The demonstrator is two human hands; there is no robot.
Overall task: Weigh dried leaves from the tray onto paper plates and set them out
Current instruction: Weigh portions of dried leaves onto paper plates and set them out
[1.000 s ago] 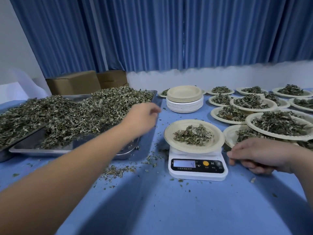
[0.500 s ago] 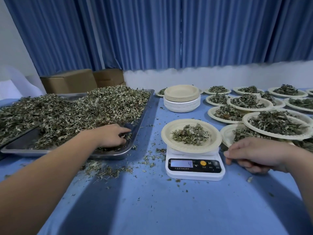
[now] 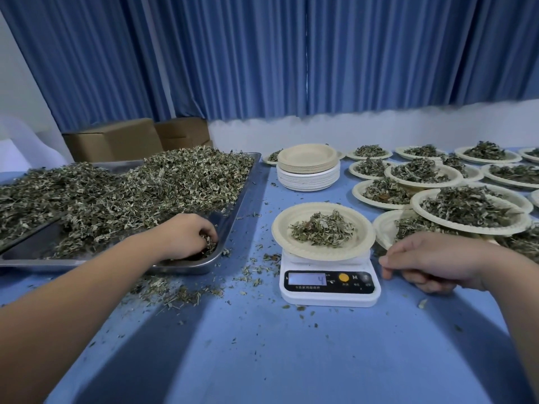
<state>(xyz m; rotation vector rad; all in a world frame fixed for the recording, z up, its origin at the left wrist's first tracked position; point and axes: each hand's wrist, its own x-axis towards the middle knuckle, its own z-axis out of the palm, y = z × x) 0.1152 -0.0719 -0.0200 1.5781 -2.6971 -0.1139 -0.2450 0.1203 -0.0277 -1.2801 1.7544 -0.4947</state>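
Observation:
A steel tray (image 3: 233, 211) on the left holds a large heap of dried leaves (image 3: 145, 185). My left hand (image 3: 186, 237) is inside the tray's near right corner, fingers curled round a pinch of leaves. A paper plate (image 3: 322, 252) with a small pile of leaves (image 3: 322, 228) sits on a white digital scale (image 3: 329, 287) whose display reads 4. My right hand (image 3: 428, 263) rests on the blue table just right of the scale, fingers loosely curled and holding nothing.
A stack of empty paper plates (image 3: 308, 167) stands behind the scale. Several filled plates (image 3: 472, 208) crowd the right side, some overlapping. Loose leaf bits (image 3: 175, 290) litter the cloth near the tray. Cardboard boxes (image 3: 116, 141) sit behind the tray.
My left hand came down from above the tray into its near right corner and closed on leaves. My right hand stayed beside the scale.

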